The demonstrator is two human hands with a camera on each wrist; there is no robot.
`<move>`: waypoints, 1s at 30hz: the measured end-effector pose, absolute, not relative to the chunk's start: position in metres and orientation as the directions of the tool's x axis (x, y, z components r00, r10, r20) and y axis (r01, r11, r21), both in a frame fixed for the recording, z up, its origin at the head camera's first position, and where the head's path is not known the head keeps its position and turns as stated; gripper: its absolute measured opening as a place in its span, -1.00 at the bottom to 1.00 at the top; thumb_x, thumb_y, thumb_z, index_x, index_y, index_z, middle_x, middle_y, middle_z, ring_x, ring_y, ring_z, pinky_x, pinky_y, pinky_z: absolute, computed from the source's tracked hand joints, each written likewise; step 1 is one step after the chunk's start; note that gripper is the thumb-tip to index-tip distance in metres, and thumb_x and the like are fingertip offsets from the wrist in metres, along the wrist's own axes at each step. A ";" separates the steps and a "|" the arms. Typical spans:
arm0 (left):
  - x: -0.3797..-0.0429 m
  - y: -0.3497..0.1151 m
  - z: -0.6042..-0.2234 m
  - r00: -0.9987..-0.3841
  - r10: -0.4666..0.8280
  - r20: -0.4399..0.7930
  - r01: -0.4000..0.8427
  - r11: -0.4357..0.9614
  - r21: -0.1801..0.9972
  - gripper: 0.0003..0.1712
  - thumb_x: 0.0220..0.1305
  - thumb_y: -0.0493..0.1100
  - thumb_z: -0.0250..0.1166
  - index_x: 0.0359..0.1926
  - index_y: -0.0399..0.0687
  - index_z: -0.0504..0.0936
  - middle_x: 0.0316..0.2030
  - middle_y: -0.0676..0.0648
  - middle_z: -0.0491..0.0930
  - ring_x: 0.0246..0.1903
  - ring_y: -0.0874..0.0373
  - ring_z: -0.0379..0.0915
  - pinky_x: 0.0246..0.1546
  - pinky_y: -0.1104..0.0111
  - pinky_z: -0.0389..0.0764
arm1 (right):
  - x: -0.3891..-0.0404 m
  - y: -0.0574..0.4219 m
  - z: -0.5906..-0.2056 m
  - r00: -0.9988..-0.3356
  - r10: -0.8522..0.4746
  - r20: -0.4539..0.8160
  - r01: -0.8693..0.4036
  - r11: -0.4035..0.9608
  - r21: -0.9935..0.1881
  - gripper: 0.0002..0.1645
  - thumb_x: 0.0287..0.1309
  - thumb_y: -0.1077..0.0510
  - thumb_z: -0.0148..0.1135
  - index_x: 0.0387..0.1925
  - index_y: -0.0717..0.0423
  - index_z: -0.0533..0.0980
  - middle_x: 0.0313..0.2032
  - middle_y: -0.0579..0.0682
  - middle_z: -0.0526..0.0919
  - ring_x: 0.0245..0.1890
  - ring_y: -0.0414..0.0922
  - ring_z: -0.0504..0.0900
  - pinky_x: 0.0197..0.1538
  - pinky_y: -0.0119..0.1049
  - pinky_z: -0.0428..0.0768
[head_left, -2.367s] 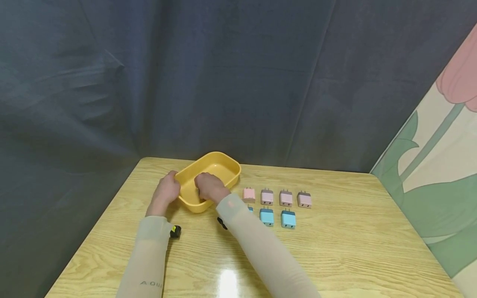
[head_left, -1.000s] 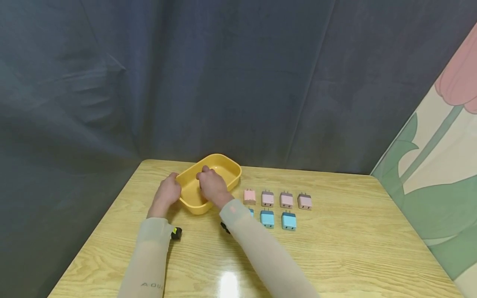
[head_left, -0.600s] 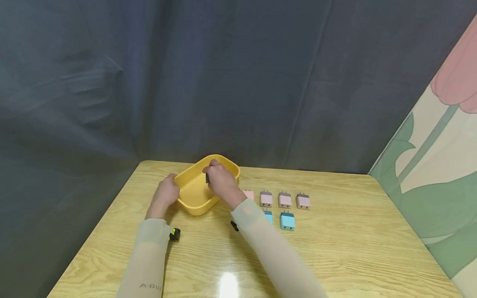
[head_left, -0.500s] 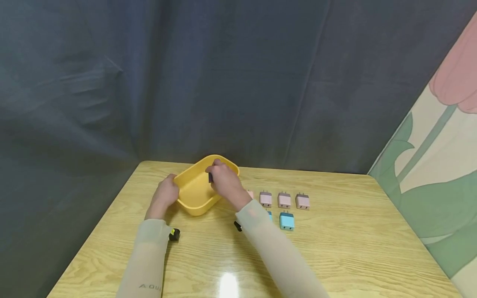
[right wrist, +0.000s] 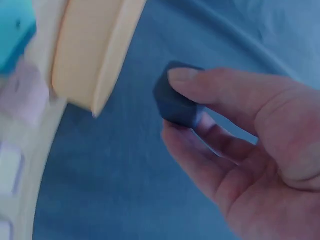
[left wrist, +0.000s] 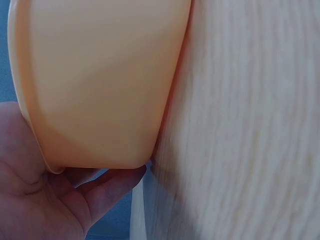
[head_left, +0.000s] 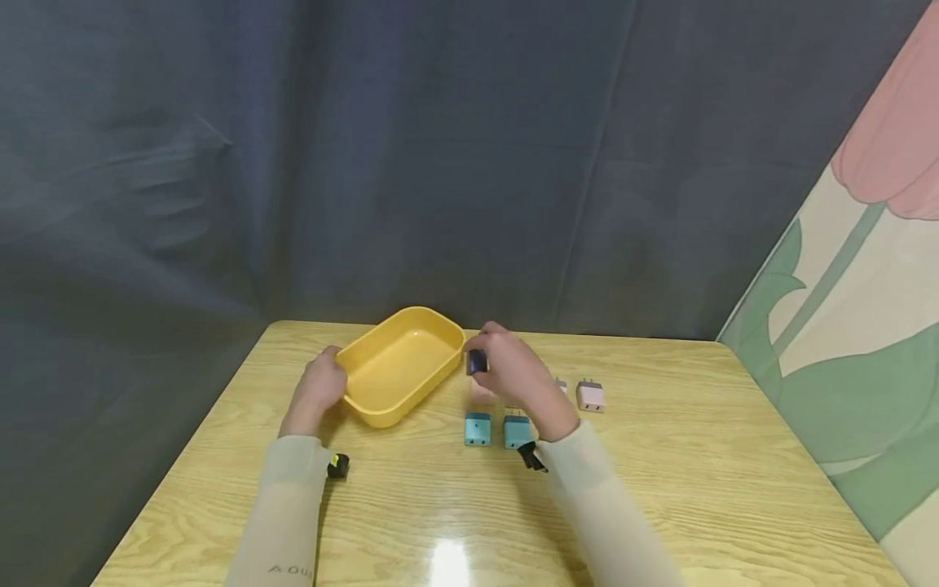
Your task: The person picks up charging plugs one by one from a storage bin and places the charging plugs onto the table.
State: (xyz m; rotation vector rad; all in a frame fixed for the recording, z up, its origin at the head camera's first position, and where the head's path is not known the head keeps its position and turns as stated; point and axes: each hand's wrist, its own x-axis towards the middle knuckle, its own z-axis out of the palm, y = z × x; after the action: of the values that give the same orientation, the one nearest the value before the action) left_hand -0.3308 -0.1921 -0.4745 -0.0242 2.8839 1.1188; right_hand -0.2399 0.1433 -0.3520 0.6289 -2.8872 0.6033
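Note:
My left hand (head_left: 317, 387) grips the near left end of the yellow plastic bin (head_left: 365, 414). In the left wrist view, the fingers (left wrist: 107, 197) wrap that end, with the palm at the rim. Between thumb and fingers, my right hand (head_left: 517, 371) pinches a dark blue charger (head_left: 478, 362), held in the air just right of the bin. No prongs can be made out on it. Below it lie a pale pink charger (head_left: 482, 395) and a blue charger (head_left: 478, 430). Another blue charger (head_left: 517, 432) sits near the right wrist; the hand and forearm hide more of the group.
A pink-purple charger (head_left: 590, 396) lies right of the right hand. The wooden table (head_left: 697, 456) ends at a dark curtain (head_left: 455, 163) behind. A flower-patterned cloth (head_left: 866, 326) hangs along the right. Black wrist cameras (head_left: 339, 466) stick out from both cuffs.
My right hand has come up out of the bin with the dark blue charger and moved right, over the laid-out chargers. The left hand keeps its hold on the bin.

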 end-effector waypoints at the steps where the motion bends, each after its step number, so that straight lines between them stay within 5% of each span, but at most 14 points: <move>1: -0.330 -0.192 -0.475 -0.999 0.003 -0.049 -0.031 0.739 0.673 -0.34 0.53 -0.24 -0.24 0.55 -0.36 0.32 0.20 -0.42 0.63 -0.13 -0.11 0.60 -0.02 0.10 0.62 | -0.237 0.152 -0.350 -0.912 -0.360 0.198 -0.410 0.834 -0.370 -0.56 0.20 0.37 0.48 0.13 0.22 0.74 -0.02 0.16 0.69 -0.18 -0.03 0.60 -0.04 -0.17 0.68; 9: -0.339 -0.198 -0.488 -1.000 0.002 -0.014 -0.008 0.745 0.667 -0.36 0.51 -0.24 -0.20 0.50 -0.36 0.37 0.17 -0.43 0.65 -0.15 -0.14 0.58 -0.06 0.06 0.62 | -0.226 0.219 -0.345 -0.937 -0.297 0.184 -0.348 0.846 -0.404 -0.57 0.15 0.44 0.49 0.09 0.28 0.74 0.01 0.24 0.71 -0.06 0.09 0.71 0.07 0.04 0.78; 22: -0.313 -0.183 -0.457 -0.999 0.006 -0.050 -0.029 0.740 0.672 -0.33 0.54 -0.27 -0.25 0.57 -0.41 0.27 0.31 -0.49 0.56 0.03 -0.23 0.58 0.19 -0.09 0.60 | -0.206 0.295 -0.356 -0.966 -0.257 0.020 -0.248 0.903 -0.350 -0.60 -0.05 0.48 0.59 -0.10 0.26 0.74 -0.13 0.20 0.76 -0.19 0.02 0.66 -0.08 -0.02 0.76; 30: -0.331 -0.197 -0.476 -1.000 0.015 -0.001 0.011 0.739 0.674 -0.37 0.49 -0.26 -0.14 0.49 -0.41 0.36 0.22 -0.48 0.61 -0.07 -0.18 0.58 0.09 -0.02 0.63 | -0.208 0.304 -0.369 -0.976 -0.187 -0.112 -0.138 0.928 -0.347 -0.58 0.00 0.51 0.53 -0.06 0.22 0.72 -0.14 0.15 0.74 -0.21 0.02 0.61 -0.10 -0.10 0.69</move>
State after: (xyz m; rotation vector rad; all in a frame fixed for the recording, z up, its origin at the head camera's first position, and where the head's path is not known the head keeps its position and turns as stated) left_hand -0.3308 -0.1965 -0.4759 0.0217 2.9236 1.1329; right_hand -0.2085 0.3043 -0.3686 0.2729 -3.2251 0.5631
